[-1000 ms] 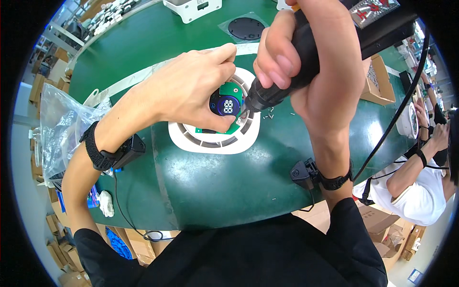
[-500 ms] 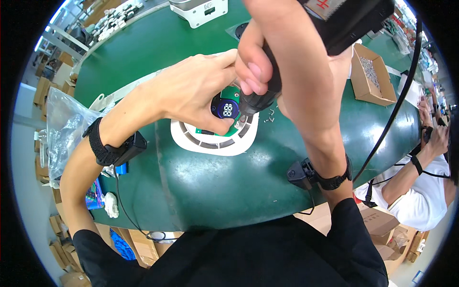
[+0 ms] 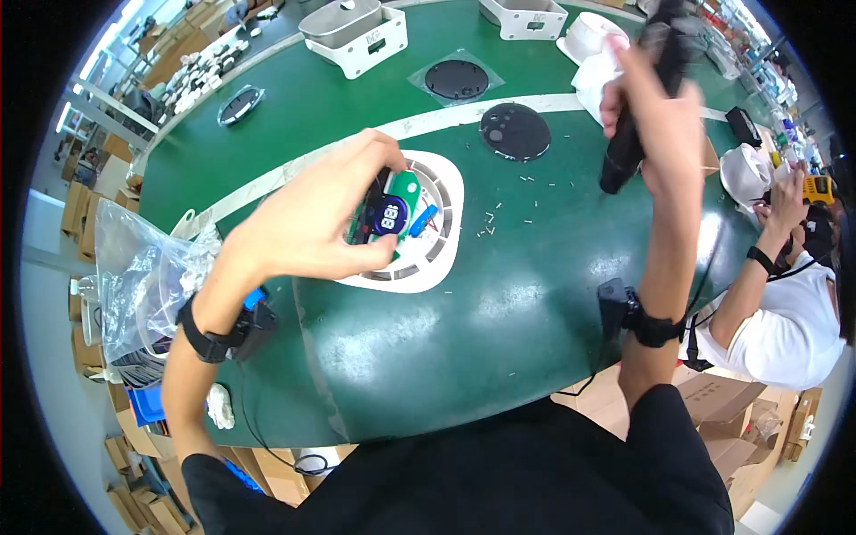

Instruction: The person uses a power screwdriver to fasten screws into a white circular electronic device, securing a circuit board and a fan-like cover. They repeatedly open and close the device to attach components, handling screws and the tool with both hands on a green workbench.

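A white rounded housing (image 3: 446,223) with a slotted ring lies on the table in front of me. On it sits a green circuit board (image 3: 406,189) with a lit round display (image 3: 390,215); a blue cylindrical part (image 3: 423,220) shows beside it. My left hand (image 3: 312,214) is closed over the board, thumb at the display's near edge and fingers over the far side. Raised at the right, my right hand (image 3: 667,125) grips a black power screwdriver (image 3: 624,153), blurred by motion. Its tip points down, away from the housing.
Loose screws (image 3: 489,218) lie right of the housing. Beyond are a black disc (image 3: 515,131), a bagged black disc (image 3: 456,80) and white casings (image 3: 361,45). A plastic bag (image 3: 134,267) stands left. At the right a co-worker's hand (image 3: 785,201) is near a yellow tool (image 3: 818,189).
My right hand has lifted the power screwdriver off the board and moved it up and to the right. My left hand stays on the board; the housing sits turned and slightly further left.
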`<state>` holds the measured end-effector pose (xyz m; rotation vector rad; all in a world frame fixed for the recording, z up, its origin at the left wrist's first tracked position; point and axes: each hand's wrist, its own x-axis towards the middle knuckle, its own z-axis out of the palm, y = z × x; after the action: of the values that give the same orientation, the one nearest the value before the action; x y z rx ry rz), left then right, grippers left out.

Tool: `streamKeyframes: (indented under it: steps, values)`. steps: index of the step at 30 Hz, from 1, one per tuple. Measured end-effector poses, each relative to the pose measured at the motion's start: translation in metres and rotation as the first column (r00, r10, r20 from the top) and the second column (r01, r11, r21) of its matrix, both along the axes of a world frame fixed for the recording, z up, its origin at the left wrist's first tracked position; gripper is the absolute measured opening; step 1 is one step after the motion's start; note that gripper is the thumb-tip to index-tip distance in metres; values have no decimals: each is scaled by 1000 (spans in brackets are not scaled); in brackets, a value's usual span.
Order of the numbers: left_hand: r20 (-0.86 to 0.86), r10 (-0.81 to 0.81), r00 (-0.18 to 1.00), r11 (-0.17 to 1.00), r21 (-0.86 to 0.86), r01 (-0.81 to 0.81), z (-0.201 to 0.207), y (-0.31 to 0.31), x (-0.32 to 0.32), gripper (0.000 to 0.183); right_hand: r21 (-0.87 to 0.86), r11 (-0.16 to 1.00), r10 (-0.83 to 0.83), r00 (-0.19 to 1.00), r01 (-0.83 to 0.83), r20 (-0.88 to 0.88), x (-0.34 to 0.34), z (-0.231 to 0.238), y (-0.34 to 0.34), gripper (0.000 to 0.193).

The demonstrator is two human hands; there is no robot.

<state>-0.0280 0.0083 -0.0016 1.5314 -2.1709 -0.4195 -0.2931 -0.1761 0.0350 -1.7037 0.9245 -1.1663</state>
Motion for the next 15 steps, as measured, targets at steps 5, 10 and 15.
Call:
streamKeyframes:
  steps: [5,10,15]
  values:
    - [3,193,981,979,-67,-193,-8,-9,-37,56,-76,997,-31,802,-18,-596,-3,-105,-80,65]
    - [-288,264,921,953,-72,-295,-22,2,-27,57,-552,800,-304,634,-236,-711,13,-104,-22,47]
    - [-269,114,956,944,-272,-189,-36,-1,-22,56,-129,726,584,705,-675,-401,38,-49,60,33]
